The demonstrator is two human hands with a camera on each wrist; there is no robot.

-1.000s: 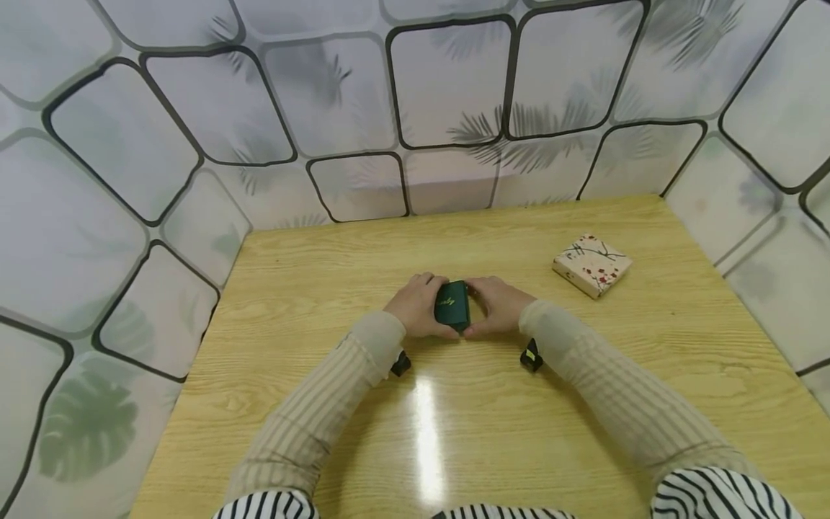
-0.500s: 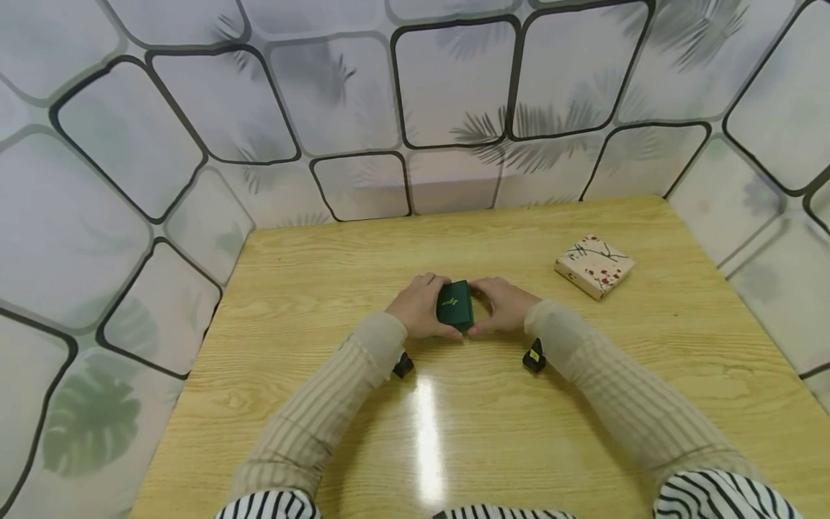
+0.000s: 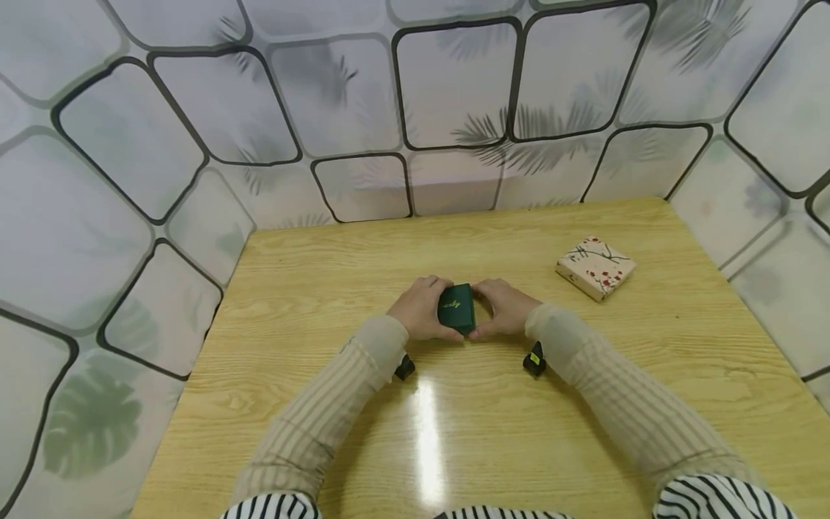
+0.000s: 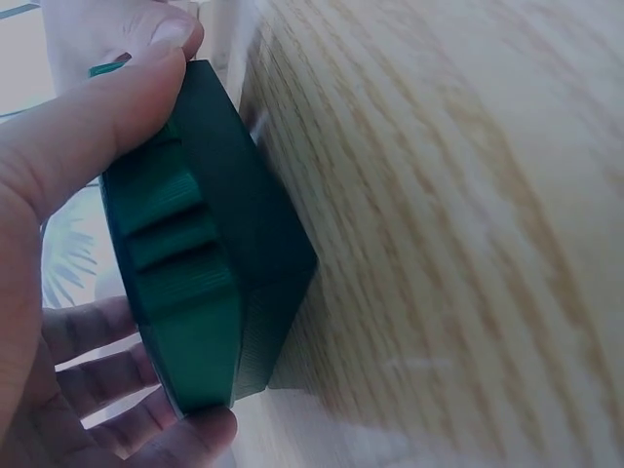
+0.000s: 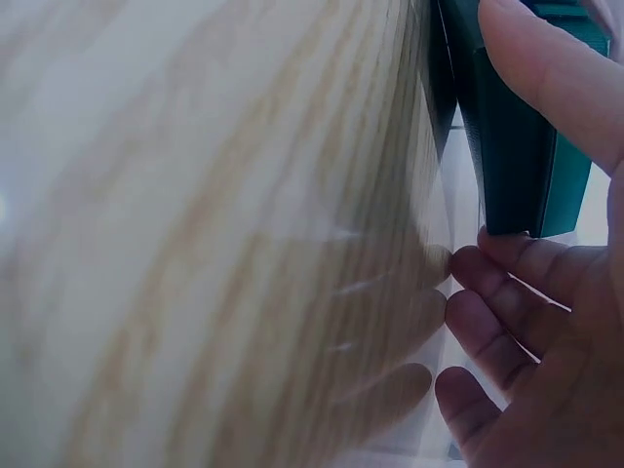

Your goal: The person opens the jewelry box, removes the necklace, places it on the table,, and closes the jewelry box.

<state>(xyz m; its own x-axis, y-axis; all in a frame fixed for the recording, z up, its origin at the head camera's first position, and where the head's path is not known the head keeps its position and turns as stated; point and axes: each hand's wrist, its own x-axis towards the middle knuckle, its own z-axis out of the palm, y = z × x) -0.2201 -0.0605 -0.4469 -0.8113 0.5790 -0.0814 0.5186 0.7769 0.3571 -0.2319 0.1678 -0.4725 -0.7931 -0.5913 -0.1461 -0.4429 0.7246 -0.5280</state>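
Observation:
A small dark green box (image 3: 457, 308) with gold lettering on top is held between both hands near the middle of the table. My left hand (image 3: 421, 310) grips its left side, thumb on the near edge and fingers at the far edge. On the right, my right hand (image 3: 504, 310) pinches the box with thumb and index finger, the other fingers bent below in the right wrist view. Seen from the left wrist, the box (image 4: 249, 185) has a brighter green grooved band beside a darker face, and sits close over the wood.
A flat cream box (image 3: 595, 267) with red blossoms and dark branches lies at the back right of the wooden table (image 3: 311, 267). A patterned wall covering (image 3: 454, 180) rises behind the table's far edge. Light reflects off the table in front of the hands.
The green box has turned slightly between the hands, and its lettered top shows a bit more. Both hands keep nearly the same place and hold; the cream box has stayed put.

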